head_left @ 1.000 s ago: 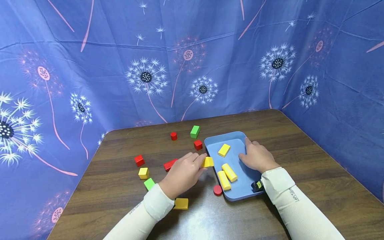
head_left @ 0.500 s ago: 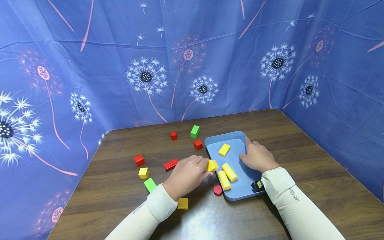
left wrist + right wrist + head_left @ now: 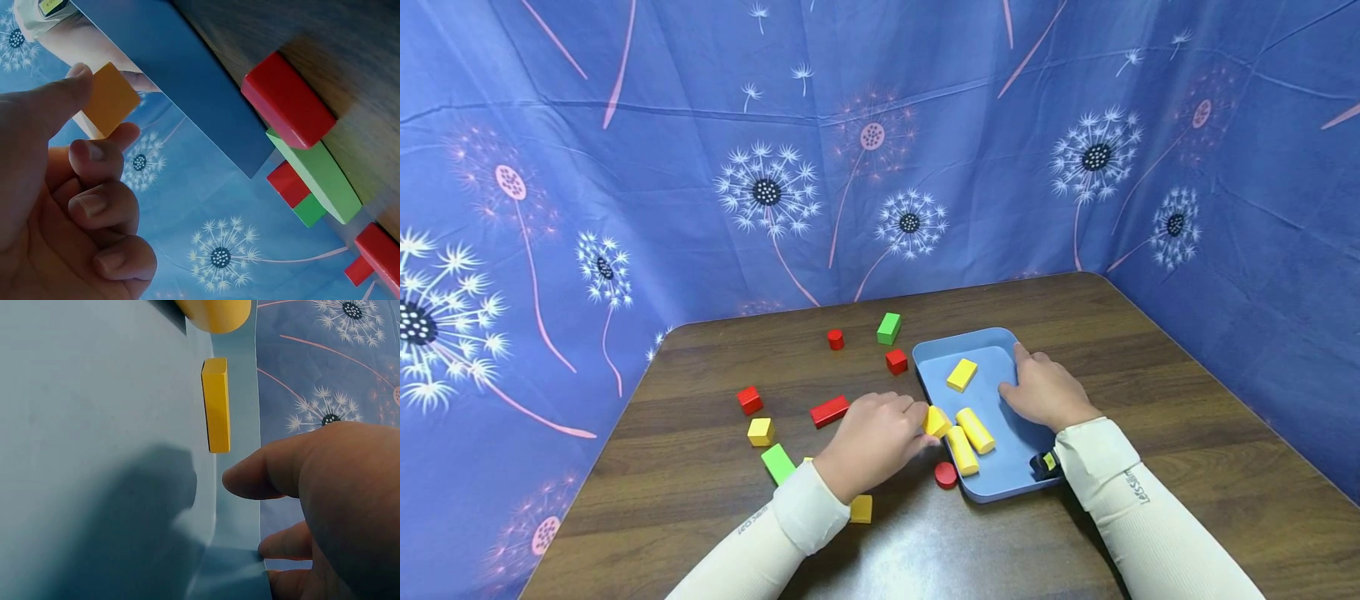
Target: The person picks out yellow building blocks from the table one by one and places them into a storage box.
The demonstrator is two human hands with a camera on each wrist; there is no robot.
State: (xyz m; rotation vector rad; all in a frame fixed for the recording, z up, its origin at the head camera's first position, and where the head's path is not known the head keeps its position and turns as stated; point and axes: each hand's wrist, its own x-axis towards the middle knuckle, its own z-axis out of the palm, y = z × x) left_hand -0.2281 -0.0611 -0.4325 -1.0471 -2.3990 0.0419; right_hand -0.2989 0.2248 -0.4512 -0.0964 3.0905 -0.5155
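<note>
My left hand (image 3: 876,437) pinches a yellow block (image 3: 936,422) between thumb and index finger, over the left wall of the blue tray (image 3: 1015,442). In the head view the block looks wedge-shaped; in the left wrist view, one square-looking face of the yellow block (image 3: 111,100) shows. At the tray's right side, my right hand (image 3: 1047,392) holds the wall, thumb inside and fingers outside. Two yellow cylinders (image 3: 975,430) lie in the tray below the pinched block. Farther back in it is a flat yellow block (image 3: 962,375), also seen in the right wrist view.
A red disc (image 3: 946,475) lies against the tray's left wall. Left of the tray are a red bar (image 3: 830,412), a green block (image 3: 778,463), a yellow cube (image 3: 761,432) and red cubes. Behind stand a green block (image 3: 889,328) and a red cylinder (image 3: 836,339).
My left hand has moved slightly right and nearer to me with the yellow block, from beside the tray to over its left wall. The right hand and tray stay put.
</note>
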